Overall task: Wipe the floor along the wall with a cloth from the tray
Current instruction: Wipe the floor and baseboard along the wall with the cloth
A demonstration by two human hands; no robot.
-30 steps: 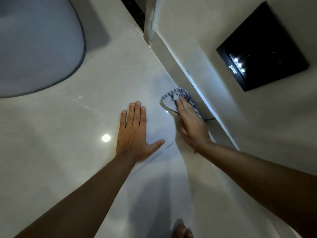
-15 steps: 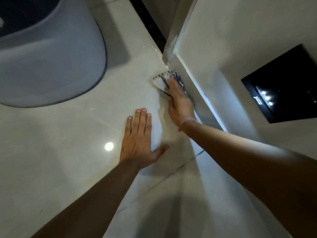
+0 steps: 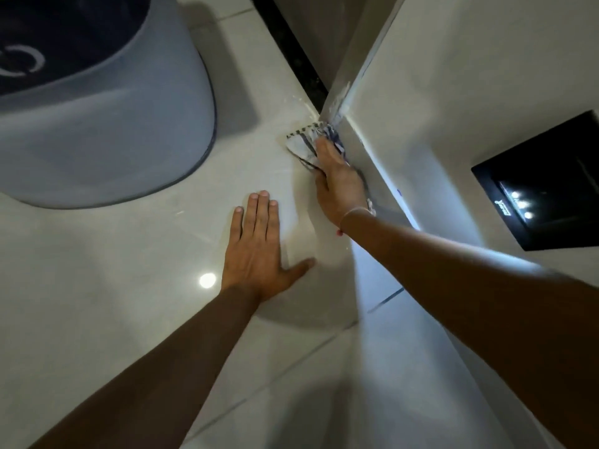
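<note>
Right hand (image 3: 340,186) lies flat on the cloth (image 3: 303,142), fingers together and stretched forward, pressing it onto the floor (image 3: 129,286) rather than pinching it. My left hand (image 3: 259,251) is spread palm-down on the tile at about seven o'clock from the cloth, well apart from it, thumb out to the side, taking my weight and holding nothing.

That cloth sits at the foot of the wall (image 3: 421,108), right where the wall ends at a corner, its far edge touching the corner and a strip of it showing ahead of my fingertips at twelve o'clock. It looks thin, soft and light, white with dark stripes and a stitched border, already rumpled under my palm. I'd judge it will bunch and fold if pushed from one edge, so the place to bear on it is the middle, with the palm covering most of it. On the glossy tile it should slide easily.

A big grey tub (image 3: 107,124) stands at ten o'clock, clear of the wiping path.
</note>
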